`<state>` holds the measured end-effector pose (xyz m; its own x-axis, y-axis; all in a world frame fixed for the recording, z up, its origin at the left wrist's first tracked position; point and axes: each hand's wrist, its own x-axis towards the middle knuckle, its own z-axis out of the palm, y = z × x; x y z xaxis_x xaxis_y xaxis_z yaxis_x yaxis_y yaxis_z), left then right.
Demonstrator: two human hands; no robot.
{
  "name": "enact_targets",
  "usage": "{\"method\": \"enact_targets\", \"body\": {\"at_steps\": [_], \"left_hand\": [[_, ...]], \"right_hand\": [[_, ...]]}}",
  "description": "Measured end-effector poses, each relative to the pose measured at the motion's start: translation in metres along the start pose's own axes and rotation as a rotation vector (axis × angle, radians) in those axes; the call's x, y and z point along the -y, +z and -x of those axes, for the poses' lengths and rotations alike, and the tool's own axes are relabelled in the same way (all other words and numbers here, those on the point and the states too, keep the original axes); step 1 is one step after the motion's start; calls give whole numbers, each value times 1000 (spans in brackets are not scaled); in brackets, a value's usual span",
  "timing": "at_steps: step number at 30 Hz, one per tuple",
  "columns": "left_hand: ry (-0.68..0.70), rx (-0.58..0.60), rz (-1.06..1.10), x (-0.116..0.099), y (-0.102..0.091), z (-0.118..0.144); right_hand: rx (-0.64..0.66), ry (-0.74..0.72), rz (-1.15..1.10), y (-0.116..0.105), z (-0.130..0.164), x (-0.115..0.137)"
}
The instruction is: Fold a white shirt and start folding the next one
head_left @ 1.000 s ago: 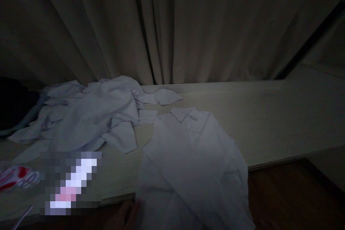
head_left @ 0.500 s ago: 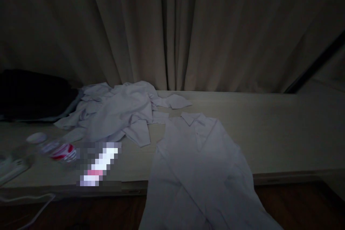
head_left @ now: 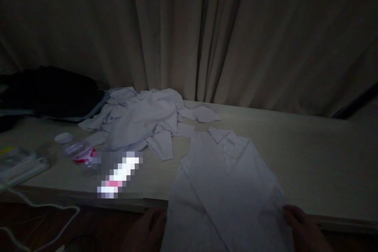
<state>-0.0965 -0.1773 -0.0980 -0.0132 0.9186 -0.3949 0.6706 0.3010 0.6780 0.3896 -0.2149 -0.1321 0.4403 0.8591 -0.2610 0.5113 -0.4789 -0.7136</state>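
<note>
left hand point(head_left: 149, 228) grip: pinching white shirt point(head_left: 227, 189) | right hand point(head_left: 304, 230) grip: pinching shirt | bottle point(head_left: 75, 150): contents unclear

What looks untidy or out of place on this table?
A crumpled heap of white shirts lies unfolded, and a plastic bottle lies on its side. The flat white shirt hangs over the table edge.

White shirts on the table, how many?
2 at least. One shirt lies flat, collar up, hanging over the table's front edge between both hands. A crumpled pile sits behind it to the left; it may hold more than one garment.
</note>
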Motion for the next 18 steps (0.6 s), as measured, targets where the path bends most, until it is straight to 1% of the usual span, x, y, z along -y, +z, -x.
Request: {"method": "enact_targets", "body": {"at_steps": [1,2,3,5,7,9,11,13,16,18], "left_hand": [[38,-42,-7,-9,0,-20],[59,-82,-29,-17,1,-40],[67,-115,-65,-26,2,-59],[62,-180,-143,-40,7,-93],[77,-222,-195,-49,12,-116],[101,-237,-218,-53,17,-131],[107,-240,-237,-53,19,-140],[105,-237,-258,-53,18,-145],[93,-235,-310,-54,16,-152],[87,-253,-330,-54,16,-156]], "right_hand": [[-6,-86,-2,12,-18,25],[17,-182,-9,25,-36,53],[32,-254,-7,40,-52,82],[103,-390,-25,73,-79,139],[126,-468,-4,108,-100,188],[141,-507,92,141,-118,225],[158,-516,153,170,-133,250],[164,-503,190,196,-146,264],[173,-480,247,225,-160,276],[177,-472,281,239,-166,280]]}}
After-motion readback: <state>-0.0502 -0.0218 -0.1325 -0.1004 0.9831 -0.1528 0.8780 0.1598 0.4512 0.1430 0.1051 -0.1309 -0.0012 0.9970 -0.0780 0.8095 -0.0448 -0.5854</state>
